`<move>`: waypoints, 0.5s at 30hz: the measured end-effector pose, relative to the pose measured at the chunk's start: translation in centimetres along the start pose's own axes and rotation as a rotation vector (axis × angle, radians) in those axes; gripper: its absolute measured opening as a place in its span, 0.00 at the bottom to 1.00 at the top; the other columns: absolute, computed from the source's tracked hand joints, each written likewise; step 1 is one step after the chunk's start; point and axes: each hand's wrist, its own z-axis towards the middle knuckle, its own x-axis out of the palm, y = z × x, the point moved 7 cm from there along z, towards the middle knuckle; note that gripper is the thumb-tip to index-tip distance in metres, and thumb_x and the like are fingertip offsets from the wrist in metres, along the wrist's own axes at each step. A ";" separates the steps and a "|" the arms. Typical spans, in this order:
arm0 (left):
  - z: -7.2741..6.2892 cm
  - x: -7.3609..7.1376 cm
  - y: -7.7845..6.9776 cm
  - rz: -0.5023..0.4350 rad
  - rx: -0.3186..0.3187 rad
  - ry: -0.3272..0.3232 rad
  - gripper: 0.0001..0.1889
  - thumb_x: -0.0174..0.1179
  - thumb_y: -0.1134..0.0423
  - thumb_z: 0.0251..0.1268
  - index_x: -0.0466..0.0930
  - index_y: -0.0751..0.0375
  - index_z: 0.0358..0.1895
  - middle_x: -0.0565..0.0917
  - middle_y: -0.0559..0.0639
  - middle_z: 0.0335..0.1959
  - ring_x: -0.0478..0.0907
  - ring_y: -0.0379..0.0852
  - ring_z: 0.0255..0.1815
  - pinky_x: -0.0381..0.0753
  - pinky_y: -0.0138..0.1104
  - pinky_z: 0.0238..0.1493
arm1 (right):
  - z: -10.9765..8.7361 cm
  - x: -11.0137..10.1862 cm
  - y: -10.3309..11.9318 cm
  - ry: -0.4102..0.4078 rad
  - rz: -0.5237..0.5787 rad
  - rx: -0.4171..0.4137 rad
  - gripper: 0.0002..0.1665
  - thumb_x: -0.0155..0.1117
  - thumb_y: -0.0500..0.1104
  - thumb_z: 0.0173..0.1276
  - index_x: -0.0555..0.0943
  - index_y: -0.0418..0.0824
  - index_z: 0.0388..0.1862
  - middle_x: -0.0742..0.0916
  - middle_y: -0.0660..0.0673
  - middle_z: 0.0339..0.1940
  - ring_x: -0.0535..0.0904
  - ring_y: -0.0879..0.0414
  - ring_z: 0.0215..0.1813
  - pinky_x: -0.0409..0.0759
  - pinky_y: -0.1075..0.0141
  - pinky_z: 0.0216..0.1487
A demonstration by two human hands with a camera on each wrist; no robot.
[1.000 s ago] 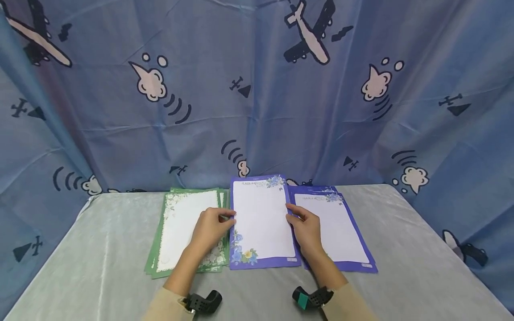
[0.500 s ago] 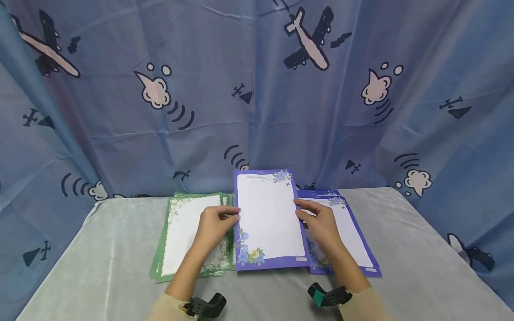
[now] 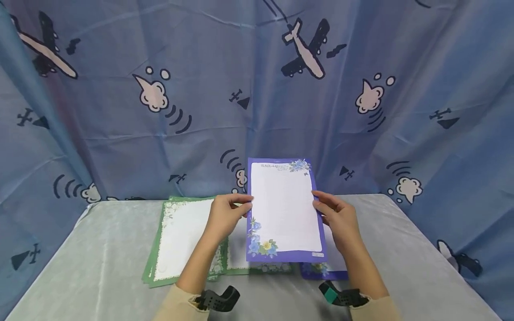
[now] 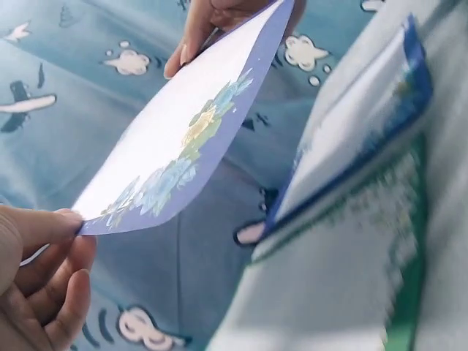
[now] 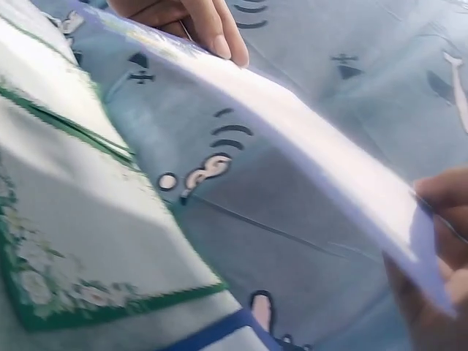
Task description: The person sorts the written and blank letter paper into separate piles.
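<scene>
A purple-bordered sheet of paper (image 3: 285, 209) with blue and yellow flowers is held up above the table between my two hands. My left hand (image 3: 229, 214) pinches its left edge between thumb and fingers. On the opposite edge, my right hand (image 3: 339, 218) pinches it the same way. Under it, a green-bordered sheet (image 3: 259, 268) shows partly, the rest hidden by the raised paper. More green-bordered sheets (image 3: 182, 236) overlap at the left, beneath my left forearm. Another purple-bordered sheet (image 3: 335, 261) lies at the right, mostly covered by the held paper and my right hand.
A pale grey cloth covers the table (image 3: 116, 258). Behind it hangs a blue curtain (image 3: 209, 107) printed with planes and clouds. Black wrist cameras (image 3: 218, 299) are strapped at both sleeves.
Both hands have lifted the purple-bordered sheet higher and moved it rightward. More of the green-bordered sheet in the middle now shows, while the purple-bordered sheet at the right is more covered.
</scene>
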 end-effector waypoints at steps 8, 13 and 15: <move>0.7 2.3 -2.2 -0.073 0.008 0.040 0.10 0.65 0.65 0.68 0.90 0.55 0.49 0.90 0.53 0.45 0.85 0.42 0.35 0.81 0.34 0.41 | -0.1 -3.0 0.5 -0.101 0.113 0.007 0.24 0.63 0.47 0.75 0.79 0.42 0.67 0.84 0.61 0.47 0.83 0.66 0.44 0.83 0.76 0.44; 0.4 4.1 -3.0 -0.163 0.017 0.066 0.11 0.64 0.65 0.69 0.90 0.56 0.50 0.90 0.55 0.47 0.86 0.44 0.38 0.85 0.36 0.45 | -0.2 -5.0 0.8 -0.135 0.180 0.034 0.23 0.58 0.45 0.78 0.78 0.43 0.69 0.84 0.60 0.51 0.84 0.68 0.47 0.83 0.76 0.45; 0.2 4.7 -2.9 -0.188 0.019 0.071 0.11 0.64 0.65 0.69 0.89 0.57 0.50 0.89 0.55 0.48 0.86 0.44 0.38 0.85 0.35 0.44 | -0.2 -5.5 0.8 -0.134 0.178 0.033 0.23 0.58 0.44 0.78 0.78 0.42 0.69 0.84 0.61 0.51 0.84 0.68 0.48 0.83 0.76 0.46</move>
